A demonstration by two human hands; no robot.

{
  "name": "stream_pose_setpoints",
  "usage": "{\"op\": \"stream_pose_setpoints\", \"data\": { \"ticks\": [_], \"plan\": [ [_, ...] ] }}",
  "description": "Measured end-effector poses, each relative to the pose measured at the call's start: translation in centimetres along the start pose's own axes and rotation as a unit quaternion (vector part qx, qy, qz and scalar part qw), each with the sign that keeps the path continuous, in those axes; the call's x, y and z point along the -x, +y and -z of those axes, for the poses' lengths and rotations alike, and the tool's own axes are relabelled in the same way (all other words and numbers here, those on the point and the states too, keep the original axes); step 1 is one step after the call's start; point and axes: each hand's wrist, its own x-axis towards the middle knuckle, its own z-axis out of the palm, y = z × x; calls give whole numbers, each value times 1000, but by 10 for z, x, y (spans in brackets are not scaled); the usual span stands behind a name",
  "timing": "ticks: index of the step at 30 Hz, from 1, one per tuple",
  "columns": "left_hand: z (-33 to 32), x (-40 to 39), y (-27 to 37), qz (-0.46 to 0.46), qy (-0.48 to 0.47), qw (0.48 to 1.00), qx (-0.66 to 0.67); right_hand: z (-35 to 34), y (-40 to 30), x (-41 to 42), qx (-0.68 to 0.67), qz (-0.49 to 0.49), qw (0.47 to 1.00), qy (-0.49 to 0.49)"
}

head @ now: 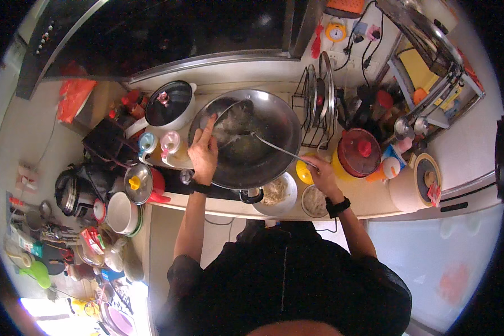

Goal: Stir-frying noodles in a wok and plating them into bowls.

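Note:
A large dark metal wok [269,161] stands before me, with pale food [231,122] and some liquid in it. My left hand [203,155] is over its left side, index finger extended, apparently gripping a thin-handled, dark-headed cooking utensil [244,108]; the grip is partly hidden. My right hand [321,174], off the wok's lower right rim, is closed on the handle of a metal cooking utensil [279,148], whose head lies in the food. Below the wok are a white bowl of shredded pale food [292,195] and a smaller bowl of pale food [315,200].
A white lidded pan [178,119] and two pitchers, one blue-lidded [147,145] and one pink-lidded [171,143], stand left. A lid rack [315,143], a red lidded pot [357,161] and a beige crock [405,189] stand right. A red pot [158,185] is at far left.

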Motion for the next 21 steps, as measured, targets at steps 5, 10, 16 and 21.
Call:
{"op": "stream_pose_setpoints", "data": {
  "ticks": [5, 10, 16, 21],
  "plan": [
    [-3, 1, -4, -9, 6, 1000, -16, 16, -4, -6, 21, 21, 1000, -9],
    [-1, 2, 1, -7, -9, 1000, 14, 1, -3, -15, 9, 33, 998, 53],
    [1, 0, 6, -4, 8, 999, 53, -10, 2, -18, 9, 43, 997, 69],
    [2, -3, 6, -9, 13, 998, 59, -5, 17, -11, 2, -4, 1000, -5]
  ]
}}
